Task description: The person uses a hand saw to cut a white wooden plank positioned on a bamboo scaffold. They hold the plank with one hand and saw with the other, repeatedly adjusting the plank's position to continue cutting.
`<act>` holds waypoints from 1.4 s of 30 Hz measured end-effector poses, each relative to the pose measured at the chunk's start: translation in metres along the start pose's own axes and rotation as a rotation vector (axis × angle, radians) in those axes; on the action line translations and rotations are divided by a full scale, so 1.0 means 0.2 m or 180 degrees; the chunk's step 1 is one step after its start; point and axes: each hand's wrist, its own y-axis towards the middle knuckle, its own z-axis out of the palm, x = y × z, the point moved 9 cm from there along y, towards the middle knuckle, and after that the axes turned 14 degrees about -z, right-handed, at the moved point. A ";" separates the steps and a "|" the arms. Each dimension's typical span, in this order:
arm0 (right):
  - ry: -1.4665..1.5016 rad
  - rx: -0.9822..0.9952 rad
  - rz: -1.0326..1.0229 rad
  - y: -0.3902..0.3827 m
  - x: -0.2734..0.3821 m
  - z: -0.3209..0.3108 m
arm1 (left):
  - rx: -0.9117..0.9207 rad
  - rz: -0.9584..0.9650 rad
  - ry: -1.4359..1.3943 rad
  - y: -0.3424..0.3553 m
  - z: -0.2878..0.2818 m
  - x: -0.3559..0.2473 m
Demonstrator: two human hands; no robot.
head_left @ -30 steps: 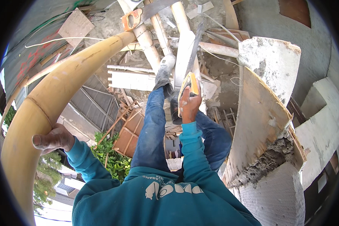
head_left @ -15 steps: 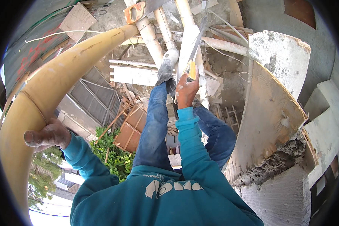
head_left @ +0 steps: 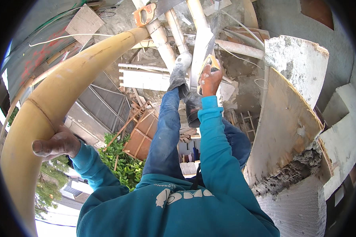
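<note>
My right hand (head_left: 210, 81) is wrapped round the yellow handle (head_left: 212, 61) of a handsaw, whose grey blade points away from me beside a pale pole. At the left, my left hand (head_left: 59, 144) grips a thick yellow bamboo pole (head_left: 39, 106). Its thumb lies across the front, while the other fingers are hidden behind the pole. Far ahead, a second handsaw with an orange handle (head_left: 144, 15) lies on the poles. My dusty boots (head_left: 181, 71) are on or beside the poles below me.
Broken plywood-faced panels (head_left: 284, 118) and rough concrete (head_left: 292, 201) stand close at my right. White-stained poles (head_left: 160, 39) cross the ground ahead. Below lie wooden frames (head_left: 144, 132), a grey metal sheet (head_left: 101, 104) and green leaves (head_left: 120, 158). A loose cable (head_left: 67, 36) runs behind the bamboo.
My right hand and the handsaw have shifted right, and the saw handle has turned. The left hand keeps its hold on the bamboo pole. The whole view has shifted slightly.
</note>
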 end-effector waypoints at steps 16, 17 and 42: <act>-0.1015 -0.0042 -0.1108 -0.21 0.08 -0.06 | 0.0308 -0.0361 -0.0157 0.01 -0.02 0.20; -0.0772 -0.0023 -0.0921 -0.13 0.11 -0.01 | 0.0343 -0.0367 -0.0202 0.01 -0.01 0.20; -0.0743 0.0228 -0.0249 -0.44 0.12 -0.24 | 0.0220 -0.0868 -0.1041 0.01 0.01 0.19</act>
